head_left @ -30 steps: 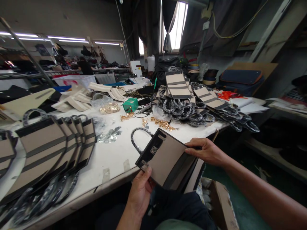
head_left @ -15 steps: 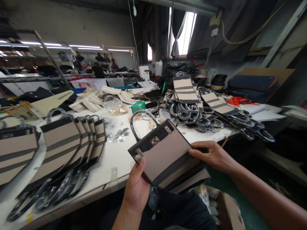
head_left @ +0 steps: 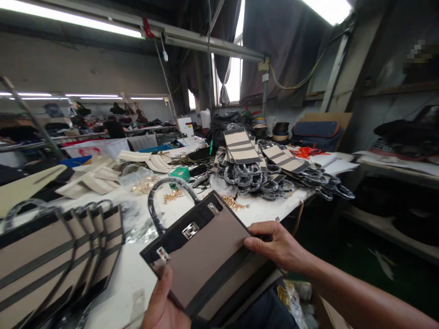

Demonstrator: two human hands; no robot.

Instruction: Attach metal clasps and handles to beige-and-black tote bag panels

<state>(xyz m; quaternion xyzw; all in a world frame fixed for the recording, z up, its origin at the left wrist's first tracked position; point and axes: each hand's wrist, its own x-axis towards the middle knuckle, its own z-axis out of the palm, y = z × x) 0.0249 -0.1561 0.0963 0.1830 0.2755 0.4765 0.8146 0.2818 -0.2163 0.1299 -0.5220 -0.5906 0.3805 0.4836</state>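
A handbag panel [head_left: 209, 246] in beige and black is held tilted in front of me, above the table's front edge. Metal hardware sits along its black top band, and a plastic-wrapped handle [head_left: 153, 201] arches from that edge. My left hand [head_left: 164, 299] grips the lower left side, thumb on the face near a metal plate. On the right edge, my right hand [head_left: 274, 244] pinches the panel between thumb and fingers. The fingers behind the panel are partly hidden.
Similar panels [head_left: 99, 246] stand in a row at left; more lie piled [head_left: 243, 151] at the back right. Gold-coloured hardware [head_left: 233, 202], a green box [head_left: 180, 175] and off-white strips [head_left: 99, 178] lie on the white table [head_left: 128, 269]. A carton [head_left: 331, 310] stands below at right.
My view has turned right and tilted up, so the table things appear farther left. Both hands still hold the panel, which appears closer and lower left.
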